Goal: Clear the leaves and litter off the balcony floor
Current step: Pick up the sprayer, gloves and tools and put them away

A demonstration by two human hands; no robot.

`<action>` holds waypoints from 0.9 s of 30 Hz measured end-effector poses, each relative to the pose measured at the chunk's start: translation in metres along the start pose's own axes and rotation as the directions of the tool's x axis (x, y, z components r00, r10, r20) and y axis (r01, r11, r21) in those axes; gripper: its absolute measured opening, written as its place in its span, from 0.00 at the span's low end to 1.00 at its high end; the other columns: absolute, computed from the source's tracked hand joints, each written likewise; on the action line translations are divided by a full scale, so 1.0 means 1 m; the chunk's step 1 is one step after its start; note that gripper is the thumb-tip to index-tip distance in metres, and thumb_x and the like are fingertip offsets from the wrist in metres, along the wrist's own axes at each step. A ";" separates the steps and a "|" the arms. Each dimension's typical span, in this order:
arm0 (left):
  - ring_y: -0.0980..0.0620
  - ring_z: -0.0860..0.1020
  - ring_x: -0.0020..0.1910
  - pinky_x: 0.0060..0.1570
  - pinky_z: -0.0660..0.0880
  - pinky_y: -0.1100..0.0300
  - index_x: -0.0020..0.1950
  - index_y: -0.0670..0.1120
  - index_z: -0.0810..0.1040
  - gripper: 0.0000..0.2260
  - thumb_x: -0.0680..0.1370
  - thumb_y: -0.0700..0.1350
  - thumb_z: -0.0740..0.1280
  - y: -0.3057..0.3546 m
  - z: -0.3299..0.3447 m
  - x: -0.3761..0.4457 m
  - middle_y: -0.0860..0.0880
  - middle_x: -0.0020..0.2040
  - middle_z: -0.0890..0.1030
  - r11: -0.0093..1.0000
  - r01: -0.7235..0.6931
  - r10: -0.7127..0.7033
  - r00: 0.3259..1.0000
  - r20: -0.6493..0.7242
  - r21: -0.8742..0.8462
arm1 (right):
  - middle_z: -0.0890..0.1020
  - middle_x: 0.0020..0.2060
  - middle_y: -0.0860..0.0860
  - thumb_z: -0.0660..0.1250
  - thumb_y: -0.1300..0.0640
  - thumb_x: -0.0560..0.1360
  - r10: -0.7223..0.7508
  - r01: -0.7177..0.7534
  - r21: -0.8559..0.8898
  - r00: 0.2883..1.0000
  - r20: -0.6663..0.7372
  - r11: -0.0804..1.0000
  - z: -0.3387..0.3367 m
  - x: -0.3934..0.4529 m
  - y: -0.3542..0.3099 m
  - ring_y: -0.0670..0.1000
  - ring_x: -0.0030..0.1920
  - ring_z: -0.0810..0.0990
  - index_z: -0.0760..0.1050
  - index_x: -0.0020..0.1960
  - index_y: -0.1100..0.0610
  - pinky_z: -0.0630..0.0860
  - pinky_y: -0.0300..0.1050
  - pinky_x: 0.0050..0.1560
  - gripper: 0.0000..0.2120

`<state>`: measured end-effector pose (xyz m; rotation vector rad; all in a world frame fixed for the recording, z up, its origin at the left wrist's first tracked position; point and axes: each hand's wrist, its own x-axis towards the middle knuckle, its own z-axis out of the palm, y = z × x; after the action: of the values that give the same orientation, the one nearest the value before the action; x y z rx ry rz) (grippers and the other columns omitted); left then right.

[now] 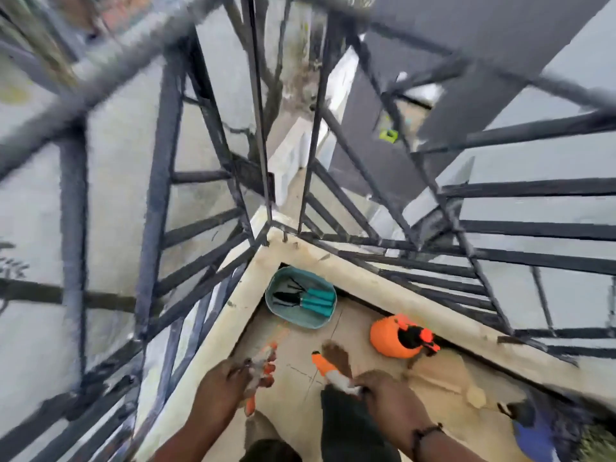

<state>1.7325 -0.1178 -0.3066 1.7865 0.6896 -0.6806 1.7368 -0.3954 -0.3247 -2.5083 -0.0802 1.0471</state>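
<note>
I look down into a corner of the balcony floor, tan tiles with a brownish dirty patch on the right. My left hand grips a white glove with orange fingertips. My right hand grips a second white and orange glove, which points toward the corner. The picture is blurred, and I cannot make out single leaves or litter on the floor.
A teal basin with teal-handled garden tools sits in the corner. An orange watering can stands by the right kerb. A blue and dark bristly object lies at bottom right. Dark metal railings top the pale kerb. My foot stands on the tiles.
</note>
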 end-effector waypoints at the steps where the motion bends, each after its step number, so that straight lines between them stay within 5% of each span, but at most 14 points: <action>1: 0.53 0.81 0.31 0.32 0.74 0.65 0.41 0.47 0.84 0.09 0.78 0.47 0.68 -0.005 0.007 0.013 0.49 0.32 0.83 0.999 0.032 -0.032 0.999 0.008 -0.017 | 0.73 0.68 0.42 0.57 0.54 0.80 0.002 -0.002 -0.024 1.000 -0.001 1.000 0.005 0.027 0.004 0.46 0.66 0.73 0.71 0.66 0.33 0.67 0.37 0.60 0.20; 4: 0.55 0.77 0.26 0.33 0.76 0.61 0.34 0.45 0.82 0.12 0.78 0.43 0.71 -0.040 0.037 0.067 0.48 0.29 0.80 0.972 0.149 -0.167 0.982 -0.087 -0.183 | 0.72 0.69 0.42 0.58 0.55 0.81 -0.109 0.110 -0.112 0.994 0.011 0.988 0.024 0.123 0.019 0.50 0.69 0.71 0.72 0.69 0.44 0.66 0.38 0.62 0.18; 8: 0.45 0.84 0.40 0.51 0.80 0.41 0.46 0.49 0.84 0.22 0.63 0.64 0.70 -0.099 0.084 0.118 0.47 0.37 0.85 0.922 0.246 -0.300 0.942 -0.153 -0.298 | 0.80 0.55 0.54 0.59 0.61 0.77 -0.339 0.352 -0.298 0.936 0.094 0.887 0.040 0.246 0.020 0.56 0.56 0.78 0.79 0.59 0.53 0.73 0.45 0.52 0.15; 10: 0.43 0.84 0.42 0.52 0.79 0.43 0.48 0.47 0.83 0.13 0.71 0.55 0.74 -0.101 0.107 0.135 0.50 0.37 0.85 0.905 0.213 -0.314 0.919 -0.239 -0.368 | 0.82 0.45 0.54 0.58 0.60 0.74 -0.506 0.472 -0.371 0.863 0.008 0.800 0.038 0.289 0.010 0.57 0.47 0.82 0.82 0.52 0.54 0.76 0.45 0.41 0.15; 12: 0.45 0.83 0.41 0.51 0.78 0.47 0.47 0.47 0.83 0.01 0.78 0.43 0.71 -0.109 0.129 0.153 0.53 0.36 0.85 0.884 0.188 -0.341 0.886 -0.314 -0.427 | 0.82 0.47 0.57 0.57 0.62 0.75 -0.601 0.562 -0.457 0.796 0.072 0.690 0.043 0.329 0.014 0.59 0.49 0.82 0.82 0.53 0.56 0.77 0.49 0.43 0.15; 17: 0.53 0.84 0.40 0.42 0.78 0.60 0.49 0.48 0.83 0.03 0.78 0.41 0.70 -0.126 0.163 0.176 0.54 0.41 0.86 0.779 0.192 -0.452 0.832 -0.322 -0.597 | 0.83 0.40 0.60 0.54 0.63 0.70 -0.866 0.808 -0.403 0.495 0.071 0.429 0.075 0.411 0.044 0.62 0.42 0.83 0.82 0.47 0.62 0.81 0.62 0.40 0.18; 19: 0.53 0.84 0.40 0.39 0.77 0.65 0.47 0.50 0.83 0.05 0.78 0.41 0.70 -0.128 0.168 0.180 0.53 0.41 0.85 0.804 0.183 -0.410 0.860 -0.304 -0.565 | 0.83 0.43 0.59 0.55 0.62 0.72 -0.861 0.819 -0.429 0.483 0.159 0.381 0.097 0.429 0.063 0.63 0.47 0.82 0.82 0.48 0.61 0.81 0.62 0.42 0.17; 24: 0.49 0.83 0.42 0.47 0.79 0.51 0.43 0.54 0.83 0.06 0.77 0.43 0.70 -0.140 0.178 0.182 0.51 0.40 0.84 0.810 0.214 -0.411 0.872 -0.267 -0.546 | 0.81 0.44 0.58 0.53 0.60 0.75 -0.812 0.845 -0.394 0.493 0.312 0.361 0.131 0.437 0.101 0.62 0.50 0.80 0.81 0.47 0.60 0.80 0.57 0.41 0.17; 27: 0.48 0.83 0.42 0.45 0.78 0.53 0.46 0.54 0.83 0.05 0.77 0.44 0.70 -0.143 0.182 0.182 0.52 0.41 0.84 0.813 0.201 -0.395 0.880 -0.264 -0.547 | 0.82 0.46 0.55 0.52 0.63 0.74 -0.750 0.826 -0.396 0.544 0.377 0.401 0.130 0.423 0.114 0.60 0.52 0.80 0.81 0.49 0.59 0.79 0.51 0.42 0.18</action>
<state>1.7277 -0.2266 -0.5799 1.3215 1.3073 -0.3157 1.9373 -0.3645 -0.7343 -2.2756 -1.6799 0.7956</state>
